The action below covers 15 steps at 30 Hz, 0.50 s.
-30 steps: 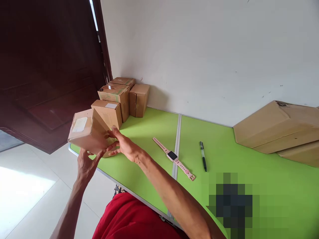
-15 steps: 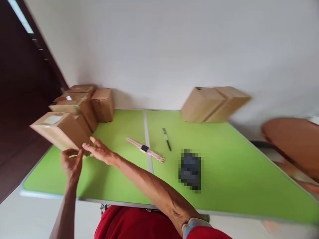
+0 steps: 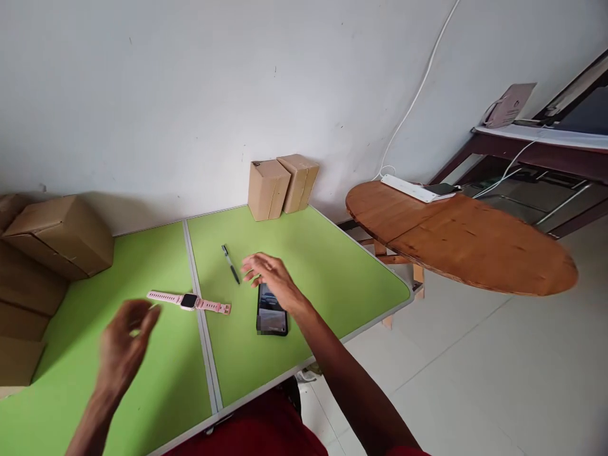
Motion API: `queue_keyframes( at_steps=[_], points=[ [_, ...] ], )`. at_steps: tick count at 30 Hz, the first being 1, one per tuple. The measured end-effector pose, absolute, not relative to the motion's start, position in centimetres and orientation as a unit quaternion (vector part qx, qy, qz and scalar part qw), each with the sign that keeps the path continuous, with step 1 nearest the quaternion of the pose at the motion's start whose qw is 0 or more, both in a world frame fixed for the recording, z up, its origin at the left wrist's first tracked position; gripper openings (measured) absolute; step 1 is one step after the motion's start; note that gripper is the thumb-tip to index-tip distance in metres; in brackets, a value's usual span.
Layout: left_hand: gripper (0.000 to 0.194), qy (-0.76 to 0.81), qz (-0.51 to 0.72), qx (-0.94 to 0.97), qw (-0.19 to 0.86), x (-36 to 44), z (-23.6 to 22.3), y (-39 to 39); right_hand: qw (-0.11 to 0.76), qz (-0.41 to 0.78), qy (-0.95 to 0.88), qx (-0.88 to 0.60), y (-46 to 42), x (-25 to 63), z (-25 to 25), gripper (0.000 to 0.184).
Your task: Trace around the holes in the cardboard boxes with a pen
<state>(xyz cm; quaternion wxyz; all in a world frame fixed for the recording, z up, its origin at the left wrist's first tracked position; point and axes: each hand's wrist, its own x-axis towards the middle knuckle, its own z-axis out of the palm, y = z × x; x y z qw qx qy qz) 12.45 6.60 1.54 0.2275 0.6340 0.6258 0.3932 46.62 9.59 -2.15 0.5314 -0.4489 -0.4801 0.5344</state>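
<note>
Over the left part of the green table (image 3: 156, 373), my left hand (image 3: 124, 345) is curled, thumb and finger pressed together. A tiny pale sliver shows at its fingertips, too small and blurred to name. Close by lies a pink-strapped smartwatch (image 3: 189, 301), stretched flat across the table's pale seam. My right hand (image 3: 272, 277) hovers above the upper end of a black phone (image 3: 272, 313), its fingers loosely bent and apart, holding nothing. Just left of those fingers a black and grey pen (image 3: 230, 263) rests on the table.
Cardboard boxes (image 3: 71, 234) are stacked at the left. Two smaller cartons (image 3: 268, 190) stand at the back edge by the wall. To the right is an oval wooden table (image 3: 475, 237) with a white power strip (image 3: 411, 189) on it. A white cable (image 3: 422, 82) hangs down the wall.
My view has swung to the right. My right hand has left the box at the left and moved over to the phone. My left hand has also come away from that box.
</note>
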Motion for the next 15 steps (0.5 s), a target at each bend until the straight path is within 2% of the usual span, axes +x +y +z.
queue_keyframes(
  at_steps=[2, 5, 11, 15],
  points=[
    [0.065, 0.568, 0.363, 0.671, 0.309, 19.2, 2.7, 10.9, 0.572, 0.481, -0.450, -0.489, 11.1, 50.0, -2.7, 0.055],
    [0.056, 0.502, 0.339, 0.711, 0.357, 27.9, 4.1, 18.9, 0.605, 0.418, -0.417, -0.535, 13.8, 53.7, -3.9, 0.061],
    [0.049, 0.496, 0.345, 0.699, 0.383, 39.8, 4.6, 34.3, 0.622, 0.342, -0.388, -0.587, 21.2, 58.1, -6.0, 0.090],
    [0.058, 0.498, 0.381, 0.677, 0.384, 44.2, 3.2, 41.2, 0.615, 0.316, -0.379, -0.615, 28.0, 60.3, -6.3, 0.107]
  ],
)
